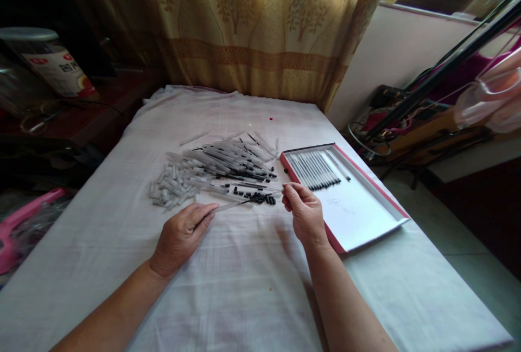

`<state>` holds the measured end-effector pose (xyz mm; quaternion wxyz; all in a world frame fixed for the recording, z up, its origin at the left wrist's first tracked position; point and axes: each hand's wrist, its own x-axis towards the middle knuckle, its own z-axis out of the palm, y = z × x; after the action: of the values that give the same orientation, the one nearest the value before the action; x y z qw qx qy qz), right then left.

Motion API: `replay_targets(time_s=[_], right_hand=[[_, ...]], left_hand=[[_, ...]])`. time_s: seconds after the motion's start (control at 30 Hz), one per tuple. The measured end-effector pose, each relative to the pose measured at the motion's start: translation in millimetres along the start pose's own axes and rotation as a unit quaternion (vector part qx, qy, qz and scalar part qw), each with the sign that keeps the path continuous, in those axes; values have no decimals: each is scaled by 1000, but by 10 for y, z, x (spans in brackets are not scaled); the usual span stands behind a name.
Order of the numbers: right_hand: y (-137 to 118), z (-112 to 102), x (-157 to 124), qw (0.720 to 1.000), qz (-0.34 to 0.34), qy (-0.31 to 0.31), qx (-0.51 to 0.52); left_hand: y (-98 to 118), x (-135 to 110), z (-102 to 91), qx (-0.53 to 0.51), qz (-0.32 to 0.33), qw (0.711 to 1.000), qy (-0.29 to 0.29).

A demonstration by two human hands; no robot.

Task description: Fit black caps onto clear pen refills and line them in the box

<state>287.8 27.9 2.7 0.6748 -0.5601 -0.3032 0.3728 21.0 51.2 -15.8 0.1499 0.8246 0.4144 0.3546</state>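
Note:
My left hand (pixel 185 235) pinches a clear pen barrel (pixel 228 206) near its left end. Between the fingertips of my right hand (pixel 303 210) is the end of a thin pen refill (pixel 258 198) with black ink. The refill's other end lines up with the barrel's right end; whether it is inside, I cannot tell. Just beyond my hands lie a heap of clear barrels and dark refills (pixel 220 159), a pile of clear pen caps (pixel 173 184) and several small black plugs (pixel 265 199).
A shallow red-edged box lid (pixel 366 219) sits on the right, holding a row of black-ended pens (pixel 315 170). A white cloth (pixel 244 298) covers the table. Behind hangs a gold curtain (pixel 260 16). A plastic jar (pixel 57 64) and a pink handle (pixel 28 222) are at left.

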Motion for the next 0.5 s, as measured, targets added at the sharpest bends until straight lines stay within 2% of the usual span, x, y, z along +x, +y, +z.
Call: replay_targets(time_s=[0.17, 0.3, 0.4, 0.5], right_hand=[[8, -40, 20, 1000, -18, 18, -14], [46, -38, -3, 997, -50, 12, -56], [70, 49, -97, 991, -74, -59, -100], [83, 156, -201, 969, -125, -155, -146]], left_hand=[[32, -16, -14, -27, 22, 998, -43], [33, -26, -4, -33, 35, 997, -54], [39, -28, 14, -33, 39, 997, -60], [59, -22, 19, -40, 33, 997, -62]])
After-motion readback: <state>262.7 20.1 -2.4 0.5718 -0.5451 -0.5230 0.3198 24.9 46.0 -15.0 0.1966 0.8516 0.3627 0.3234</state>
